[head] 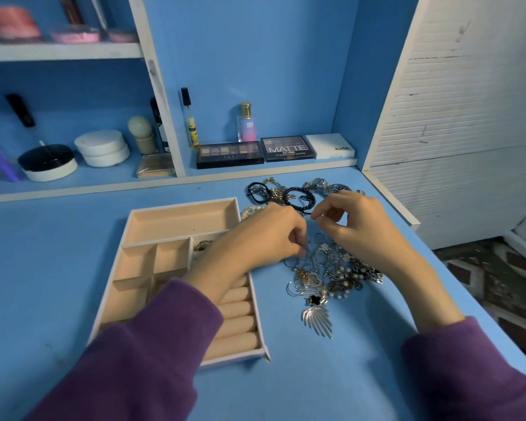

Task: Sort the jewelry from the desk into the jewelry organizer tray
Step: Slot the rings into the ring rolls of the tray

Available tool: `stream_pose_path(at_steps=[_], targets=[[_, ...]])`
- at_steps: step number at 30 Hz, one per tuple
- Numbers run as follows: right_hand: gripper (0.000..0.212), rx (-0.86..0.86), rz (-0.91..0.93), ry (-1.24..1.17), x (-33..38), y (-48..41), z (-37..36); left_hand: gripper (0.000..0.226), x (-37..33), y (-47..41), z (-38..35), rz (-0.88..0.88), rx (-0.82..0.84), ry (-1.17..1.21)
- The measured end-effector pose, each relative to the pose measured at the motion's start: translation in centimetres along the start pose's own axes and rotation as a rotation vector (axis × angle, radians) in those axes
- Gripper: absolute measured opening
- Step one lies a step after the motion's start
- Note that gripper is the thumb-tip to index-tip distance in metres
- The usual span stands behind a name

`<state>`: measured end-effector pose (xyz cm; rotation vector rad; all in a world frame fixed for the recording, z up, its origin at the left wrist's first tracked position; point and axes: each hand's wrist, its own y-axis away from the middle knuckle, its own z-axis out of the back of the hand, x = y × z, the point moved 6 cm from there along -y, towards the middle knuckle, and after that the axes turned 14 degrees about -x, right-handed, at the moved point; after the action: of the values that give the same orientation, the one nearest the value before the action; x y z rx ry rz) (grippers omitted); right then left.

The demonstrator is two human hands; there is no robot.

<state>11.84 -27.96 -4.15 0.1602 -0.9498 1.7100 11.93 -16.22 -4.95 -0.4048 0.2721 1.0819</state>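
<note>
The tray (182, 205) is laid just left of the jewelry (337, 268) on the desk (73, 268), likely so pieces need only a short carry. The left hand (264, 235) is stretched across its corner and pinched on a thin hoop (308, 248), while the right hand (356, 226) is held curled above the tangle, probably to free it; what it grips cannot be told.

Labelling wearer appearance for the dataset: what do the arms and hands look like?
Purple long sleeves on both arms: left sleeve and right sleeve, plain, no markings. Both bare, left hand and right hand: no gloves, rings or watch visible.
</note>
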Motion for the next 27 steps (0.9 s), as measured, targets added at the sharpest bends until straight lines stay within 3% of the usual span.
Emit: stream_pose_path(at_steps=[5, 8, 12, 27], targets=[[0.011, 0.044, -0.013, -0.064, 0.5, 0.1, -0.1, 0.004, 0.6, 0.6, 1.8, 0.046, -0.086, 0.036], [0.003, 0.185, -0.003, -0.115, 1.2, 0.6, -0.7, 0.002, 1.3, 1.3, 3.1, 0.070, -0.136, 0.054], [0.016, 0.312, 0.087, -0.041, 1.9, 1.4, -1.7, 0.004, 2.0, 2.1, 4.1, 0.076, -0.169, 0.054], [0.016, 0.272, 0.130, 0.192, 3.1, 2.0, -2.7, 0.002, 2.3, 3.1, 4.9, 0.082, -0.201, 0.054]])
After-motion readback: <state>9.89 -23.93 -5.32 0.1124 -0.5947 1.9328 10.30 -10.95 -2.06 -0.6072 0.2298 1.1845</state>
